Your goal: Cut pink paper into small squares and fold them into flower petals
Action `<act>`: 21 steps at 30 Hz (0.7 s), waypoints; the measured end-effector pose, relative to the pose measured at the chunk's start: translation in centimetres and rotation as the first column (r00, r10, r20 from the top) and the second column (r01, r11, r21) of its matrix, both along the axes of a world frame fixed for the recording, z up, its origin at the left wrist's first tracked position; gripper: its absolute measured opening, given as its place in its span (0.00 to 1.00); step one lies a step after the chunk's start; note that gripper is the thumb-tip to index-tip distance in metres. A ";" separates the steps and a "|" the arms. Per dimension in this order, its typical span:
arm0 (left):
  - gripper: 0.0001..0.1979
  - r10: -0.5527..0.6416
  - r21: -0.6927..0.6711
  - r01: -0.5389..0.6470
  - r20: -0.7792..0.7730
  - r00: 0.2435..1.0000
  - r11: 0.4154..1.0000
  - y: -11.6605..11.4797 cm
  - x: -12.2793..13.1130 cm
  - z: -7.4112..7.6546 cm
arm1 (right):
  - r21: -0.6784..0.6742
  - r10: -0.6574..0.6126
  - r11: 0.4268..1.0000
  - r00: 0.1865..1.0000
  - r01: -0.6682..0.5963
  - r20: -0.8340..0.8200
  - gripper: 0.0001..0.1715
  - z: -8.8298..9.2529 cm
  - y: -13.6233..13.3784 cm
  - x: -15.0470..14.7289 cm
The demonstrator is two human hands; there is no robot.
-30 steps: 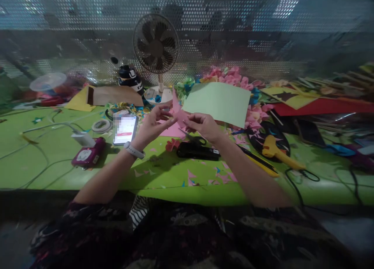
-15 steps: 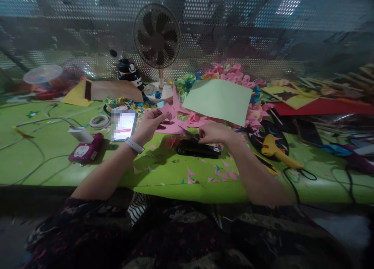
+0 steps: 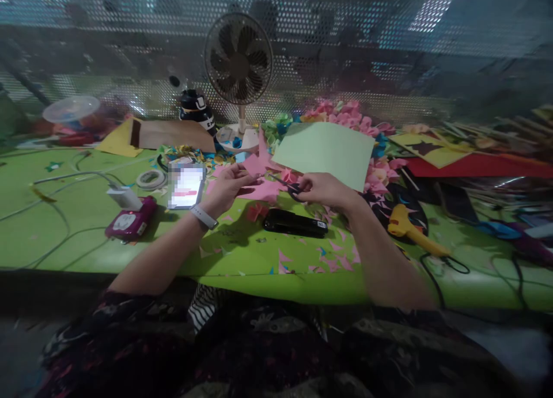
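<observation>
My left hand (image 3: 231,186), with a pale watch band at its wrist, pinches a small piece of pink paper (image 3: 254,165). More pink paper (image 3: 265,192) lies flat beneath its fingers. Closed around the handles of dark scissors (image 3: 295,189) is my right hand (image 3: 324,189); the blades point left toward the pinched paper. A black stapler (image 3: 295,223) rests on the table just nearer to me. Beside its left end sits a folded pink paper flower (image 3: 256,212).
Pink scraps (image 3: 332,264) litter the green tabletop (image 3: 242,254). A phone (image 3: 186,186), a tape roll (image 3: 151,179) and a purple device (image 3: 132,219) with cables lie left. Behind are a fan (image 3: 239,58) and a pale green sheet (image 3: 326,153). A yellow glue gun (image 3: 408,228) lies right.
My right hand has raised the scissors off the stapler area and brought them up toward the left hand. The left hand's pink piece is turned and shows larger. The view has shifted slightly.
</observation>
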State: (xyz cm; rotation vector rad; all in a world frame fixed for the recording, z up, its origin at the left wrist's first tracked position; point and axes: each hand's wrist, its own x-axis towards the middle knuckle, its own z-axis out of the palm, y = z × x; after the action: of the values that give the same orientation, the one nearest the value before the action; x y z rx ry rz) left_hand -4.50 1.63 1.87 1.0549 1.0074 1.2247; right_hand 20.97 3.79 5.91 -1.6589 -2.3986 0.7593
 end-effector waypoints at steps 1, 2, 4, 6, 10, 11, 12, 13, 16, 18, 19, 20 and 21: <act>0.16 0.010 0.005 -0.010 -0.003 1.000 1.000 -0.1 0.1 0.1 | -0.033 -0.061 0.998 0.990 0.057 -0.131 0.10 0.0 -0.1 -0.1; 0.16 0.018 0.007 -0.018 -0.003 1.000 1.000 -0.1 0.1 0.2 | -0.082 -0.118 0.992 0.959 0.100 -0.258 0.13 0.0 -0.1 -0.3; 0.16 0.031 0.007 -0.031 0.012 0.999 1.000 -0.2 0.3 0.3 | -0.170 -0.187 0.978 0.874 0.121 -0.449 0.19 -0.2 -0.3 -0.7; 0.17 0.042 0.010 -0.043 0.039 0.998 0.999 -0.2 0.4 0.3 | -0.199 -0.181 0.977 0.813 0.082 -0.553 0.25 -0.6 -0.5 -1.3; 0.17 0.056 0.039 -0.060 0.084 0.995 0.997 -0.3 0.3 0.3 | -0.196 -0.090 0.980 0.801 -0.035 -0.592 0.32 -0.9 -0.9 -2.1; 0.17 0.058 0.047 -0.062 0.082 0.995 0.997 -0.3 0.3 0.2 | -0.199 -0.074 0.978 0.807 -0.055 -0.586 0.32 -0.8 -1.0 -2.1; 0.18 0.060 0.053 -0.064 0.073 0.996 0.997 -0.3 0.2 0.2 | -0.202 -0.064 0.977 0.813 -0.067 -0.578 0.32 -0.8 -1.0 -2.2; 0.18 0.061 0.057 -0.065 0.059 0.996 0.996 -0.3 0.2 0.2 | -0.204 -0.057 0.976 0.819 -0.075 -0.570 0.32 -0.7 -1.1 -2.2; 0.19 0.070 0.065 -0.071 0.029 0.997 0.995 -0.3 0.1 0.2 | -0.208 -0.023 0.973 0.846 -0.104 -0.532 0.30 -0.5 -1.3 -2.1; 0.20 0.060 0.070 -0.061 0.021 0.998 0.996 -0.3 0.1 0.1 | -0.198 0.007 0.972 0.864 -0.124 -0.504 0.30 -0.6 -1.3 -2.1; 0.20 0.051 0.074 -0.052 0.020 0.998 0.996 -0.3 0.2 0.1 | -0.191 0.019 0.973 0.869 -0.130 -0.495 0.29 -0.6 -1.3 -2.2; 0.21 0.041 0.078 -0.042 0.023 0.999 0.996 -0.2 0.2 0.0 | -0.183 0.028 0.974 0.872 -0.134 -0.488 0.29 -0.7 -1.3 -2.2; 0.21 0.029 0.083 -0.031 0.028 0.999 0.996 -0.2 0.2 0.0 | -0.178 0.035 0.974 0.874 -0.138 -0.485 0.28 -0.7 -1.4 -2.2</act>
State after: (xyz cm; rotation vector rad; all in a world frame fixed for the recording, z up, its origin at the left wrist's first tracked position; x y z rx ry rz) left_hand -4.32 1.41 1.85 1.0883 0.9618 1.3115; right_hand 18.74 2.43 5.21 -1.2306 -2.1007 1.3024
